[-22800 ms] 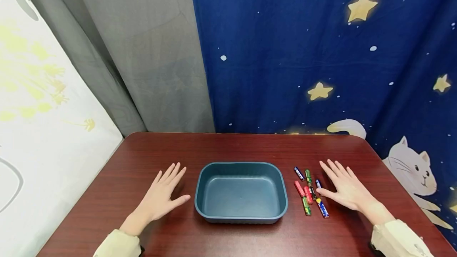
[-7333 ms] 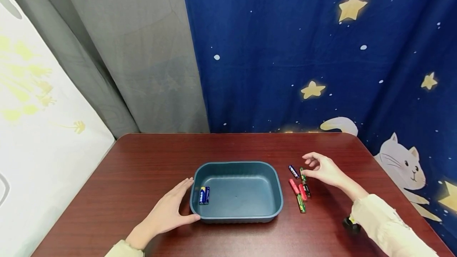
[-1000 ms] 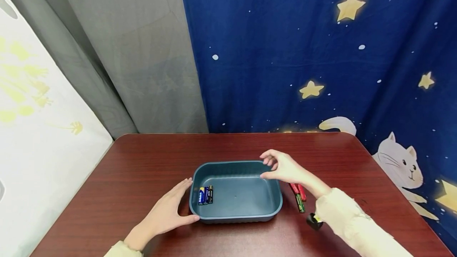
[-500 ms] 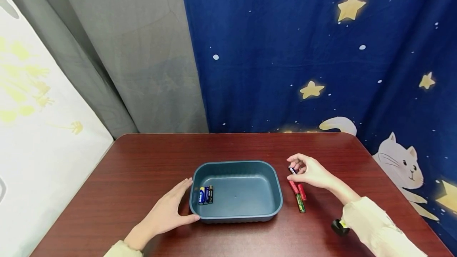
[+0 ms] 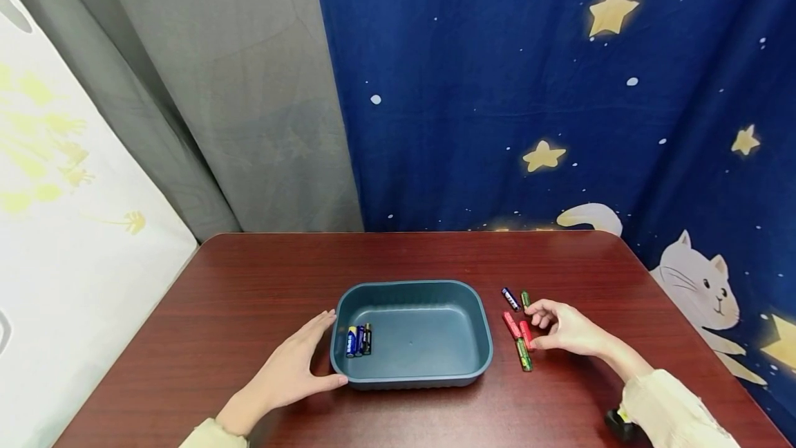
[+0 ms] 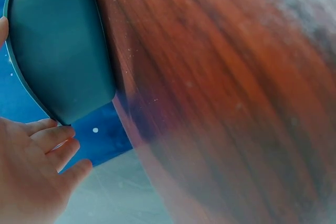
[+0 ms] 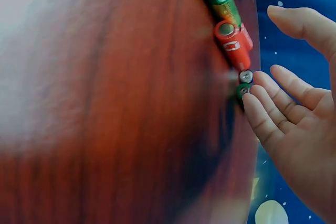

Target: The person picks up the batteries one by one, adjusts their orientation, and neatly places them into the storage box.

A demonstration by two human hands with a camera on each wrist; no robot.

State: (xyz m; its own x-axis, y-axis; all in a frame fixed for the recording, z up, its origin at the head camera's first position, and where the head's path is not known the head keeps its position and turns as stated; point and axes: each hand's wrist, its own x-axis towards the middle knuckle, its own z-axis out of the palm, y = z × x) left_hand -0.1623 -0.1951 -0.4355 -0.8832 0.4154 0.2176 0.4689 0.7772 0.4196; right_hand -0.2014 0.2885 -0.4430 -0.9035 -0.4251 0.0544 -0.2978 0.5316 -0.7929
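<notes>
Right hand (image 5: pixel 569 329), relaxed, has moved beside red battery (image 5: pixel 526 332); loose left hand (image 5: pixel 289 368) touches tray (image 5: pixel 429 337)

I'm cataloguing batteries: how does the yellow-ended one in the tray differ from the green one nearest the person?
The yellow-ended battery is mostly blue, the green battery mostly green. The yellow-ended battery lies inside the tray, the green battery on the table. In the head view, the green battery slants more than the yellow-ended battery. Both lie flat.
</notes>
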